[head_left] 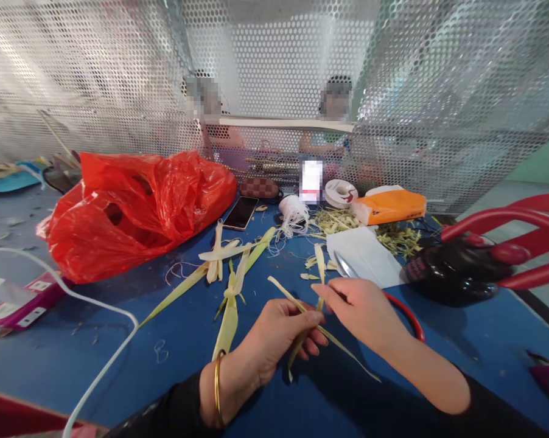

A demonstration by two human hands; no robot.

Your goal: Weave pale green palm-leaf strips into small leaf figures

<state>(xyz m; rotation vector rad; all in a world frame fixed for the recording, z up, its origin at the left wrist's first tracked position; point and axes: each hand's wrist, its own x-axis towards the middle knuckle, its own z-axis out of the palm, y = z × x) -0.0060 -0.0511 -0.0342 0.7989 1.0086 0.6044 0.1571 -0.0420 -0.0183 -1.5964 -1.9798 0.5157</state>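
"What are the hands doing down there?"

"On my feed, the left hand point(279, 331), with a gold bangle point(217, 389) at its wrist, grips a slanting husk strip point(283, 291) between thumb and fingers. The right hand point(366, 307) pinches at an upright husk strip point(320, 261) with its fingertips."

"Where do the 2 strips sit?"

"Above the near middle of the blue table point(183, 328). They cross at the left hand; I can't tell whether they are tied there, because the fingers cover the spot."

"And just left of that?"

"I see a knotted husk piece point(229, 310) lying near the left wrist, and crossed husk pieces point(214, 252) farther away. A red plastic bag point(132, 213) fills the far left, with a smartphone point(241, 213) just right of it."

"Anything to the right?"

"I have scissors point(415, 319) partly hidden by the right hand, their blade over a white sheet point(372, 252). A ball of white string point(294, 210), a white spool point(341, 193) and an orange packet point(393, 205) lie beyond, on the far side."
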